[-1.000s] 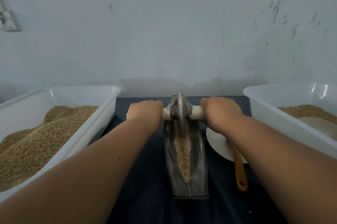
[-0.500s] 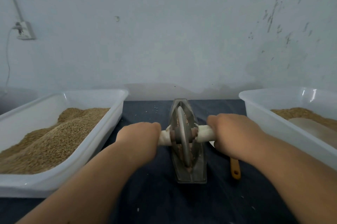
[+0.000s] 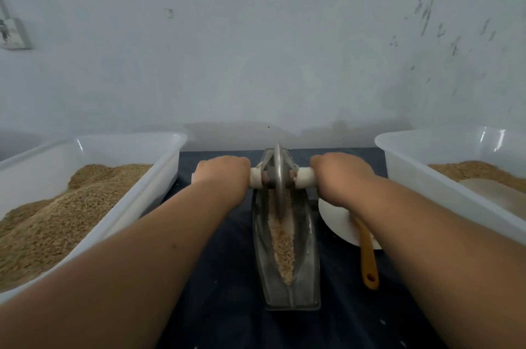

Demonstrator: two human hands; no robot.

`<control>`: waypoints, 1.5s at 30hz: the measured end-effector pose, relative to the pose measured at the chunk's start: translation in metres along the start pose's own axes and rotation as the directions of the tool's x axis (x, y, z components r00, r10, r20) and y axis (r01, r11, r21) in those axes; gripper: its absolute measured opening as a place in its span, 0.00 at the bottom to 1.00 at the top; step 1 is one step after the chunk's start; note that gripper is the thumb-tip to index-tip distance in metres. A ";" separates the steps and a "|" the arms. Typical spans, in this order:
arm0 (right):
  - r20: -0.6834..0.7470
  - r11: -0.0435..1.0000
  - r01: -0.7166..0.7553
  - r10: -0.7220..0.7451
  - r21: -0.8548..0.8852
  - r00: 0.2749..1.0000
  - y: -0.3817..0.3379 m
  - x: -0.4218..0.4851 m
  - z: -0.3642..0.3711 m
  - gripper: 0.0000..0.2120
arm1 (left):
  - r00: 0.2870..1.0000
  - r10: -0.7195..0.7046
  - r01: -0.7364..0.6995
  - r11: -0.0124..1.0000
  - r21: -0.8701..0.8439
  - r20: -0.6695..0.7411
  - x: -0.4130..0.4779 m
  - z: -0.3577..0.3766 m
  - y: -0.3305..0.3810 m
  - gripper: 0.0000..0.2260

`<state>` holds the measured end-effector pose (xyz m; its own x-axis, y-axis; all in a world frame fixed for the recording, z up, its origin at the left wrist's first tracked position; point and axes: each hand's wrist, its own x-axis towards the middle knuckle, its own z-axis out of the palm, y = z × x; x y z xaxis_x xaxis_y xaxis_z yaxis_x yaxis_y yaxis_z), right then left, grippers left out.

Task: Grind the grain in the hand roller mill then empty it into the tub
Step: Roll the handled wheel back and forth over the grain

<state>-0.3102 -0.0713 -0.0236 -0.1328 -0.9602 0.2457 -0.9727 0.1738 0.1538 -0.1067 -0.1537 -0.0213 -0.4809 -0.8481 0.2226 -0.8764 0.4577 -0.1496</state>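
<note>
A pale wall backs a dark-covered bench. The left tub at the bench's left edge holds a brown granular heap. The right tub holds a lower layer. Between them lies the mill, a long metal trough with grain along its middle. Its wheel stands upright at the far end. The left hand and right hand each grip, fingers curled, one end of the white axle. A white plate lies just right of the mill, with an orange spoon on it.
</note>
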 end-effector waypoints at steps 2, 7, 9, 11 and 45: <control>-0.052 1.000 -0.003 0.002 -0.005 0.999 0.001 0.009 0.004 0.11 | 0.998 -0.011 0.011 1.000 0.000 -0.055 0.009 0.004 0.000 0.10; -0.122 0.999 -0.021 0.016 -0.039 0.992 -0.001 0.006 0.008 0.11 | 0.996 -0.024 0.024 1.000 -0.003 -0.090 0.010 0.010 0.002 0.10; -0.118 0.998 -0.013 0.007 -0.053 0.993 -0.004 -0.001 0.005 0.13 | 0.998 -0.020 0.020 1.000 -0.005 -0.064 0.002 0.010 0.000 0.10; -0.116 0.999 0.009 -0.015 -0.052 0.993 -0.006 -0.011 0.001 0.13 | 0.999 -0.011 0.011 1.000 -0.010 -0.043 -0.010 0.008 -0.002 0.11; -0.161 0.996 -0.040 0.027 -0.075 0.987 -0.006 0.002 0.002 0.13 | 0.992 -0.053 0.047 0.998 -0.049 -0.115 0.001 0.015 0.002 0.10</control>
<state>-0.3053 -0.0751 -0.0260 -0.1266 -0.9074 0.4007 -0.9497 0.2275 0.2151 -0.1087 -0.1577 -0.0358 -0.4336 -0.8347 0.3396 -0.8984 0.4295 -0.0912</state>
